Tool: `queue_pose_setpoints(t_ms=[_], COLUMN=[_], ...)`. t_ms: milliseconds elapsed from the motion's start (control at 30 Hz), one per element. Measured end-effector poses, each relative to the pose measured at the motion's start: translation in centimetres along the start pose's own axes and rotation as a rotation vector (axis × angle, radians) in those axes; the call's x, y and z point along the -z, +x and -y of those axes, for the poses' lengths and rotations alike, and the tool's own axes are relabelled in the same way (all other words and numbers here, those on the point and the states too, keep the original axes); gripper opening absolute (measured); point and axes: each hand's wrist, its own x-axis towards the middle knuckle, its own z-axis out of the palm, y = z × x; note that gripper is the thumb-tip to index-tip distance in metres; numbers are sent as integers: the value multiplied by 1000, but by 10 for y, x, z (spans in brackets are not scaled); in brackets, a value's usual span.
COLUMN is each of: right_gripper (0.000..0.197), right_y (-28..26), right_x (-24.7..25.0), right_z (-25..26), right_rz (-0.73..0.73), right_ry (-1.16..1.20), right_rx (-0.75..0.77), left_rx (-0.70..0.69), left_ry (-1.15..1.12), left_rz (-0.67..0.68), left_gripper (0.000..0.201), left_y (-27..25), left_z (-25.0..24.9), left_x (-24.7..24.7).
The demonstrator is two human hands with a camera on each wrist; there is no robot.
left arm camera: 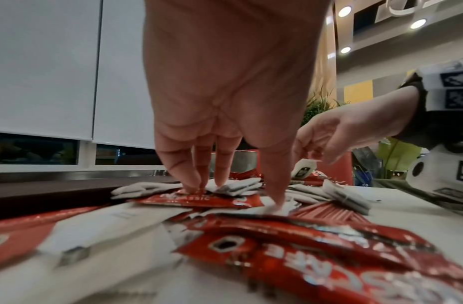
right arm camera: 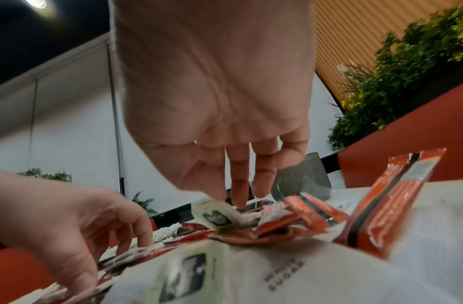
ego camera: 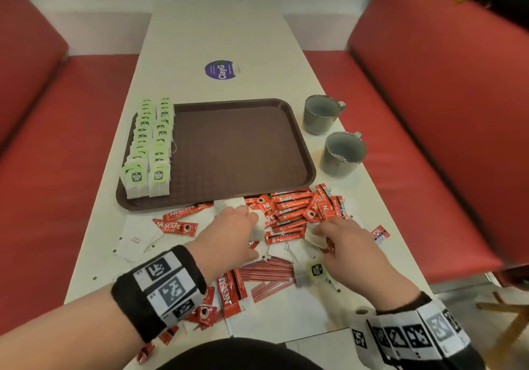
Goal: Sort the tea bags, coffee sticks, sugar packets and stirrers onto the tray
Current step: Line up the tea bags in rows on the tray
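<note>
The light was dim and warm, with soft indoor lighting from above; round ceiling lamps [left arm camera: 418, 23] glowed in the left wrist view and one lamp [right arm camera: 38, 3] flared at the top of the right wrist view. The white counter [ego camera: 217, 34] looked greyish, with only faint shadows. Wide-angle distortion bent the red seats [ego camera: 429, 97] at the head view's edges. In both wrist views the nearest packets [left arm camera: 316, 257] were smeared, out of focus and grainy

Bare left hand [ego camera: 229, 233], bare right hand [ego camera: 347, 245], forearms uncovered. Black fabric wristband [ego camera: 160, 289] on left wrist, white square fiducial-marker tiles on top. Similar black-and-white marker band [ego camera: 412, 338] on right wrist. Dark garment [ego camera: 229, 355] at torso.
</note>
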Motion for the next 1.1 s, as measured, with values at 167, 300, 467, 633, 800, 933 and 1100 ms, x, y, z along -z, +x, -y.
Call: queue_pose_setpoints(t_ms=[167, 300, 467, 633, 800, 933, 1100], right_gripper=[23, 11, 15, 17, 14, 11, 14], right_y=[2, 4, 4, 21, 41, 67, 123], right_x=[-9, -15, 3, 23, 37, 34, 21], right_z=[-5, -9, 0, 19, 63, 116, 186], right_rz=[-86, -230, -227, -230, -182, -26, 79], right_ry=[-30, 135, 354, 522, 624, 577, 468], right_rx=[60, 131, 55, 1, 53, 116, 231], left_rx=[-62, -90, -31, 208, 334, 419, 514], left_ry=[166, 194, -212, -731, -1396, -1459, -1472], left_rz=[-49, -76, -254, -316, -276, -329, -488], left_gripper=[23, 21, 16, 10, 31, 22, 10], left_y=[-1, -2, -22, -53, -67, -67, -58], left_z=[-3, 0, 19, 72, 120, 146, 182], left_x=[-8, -12, 16, 59, 68, 62, 53])
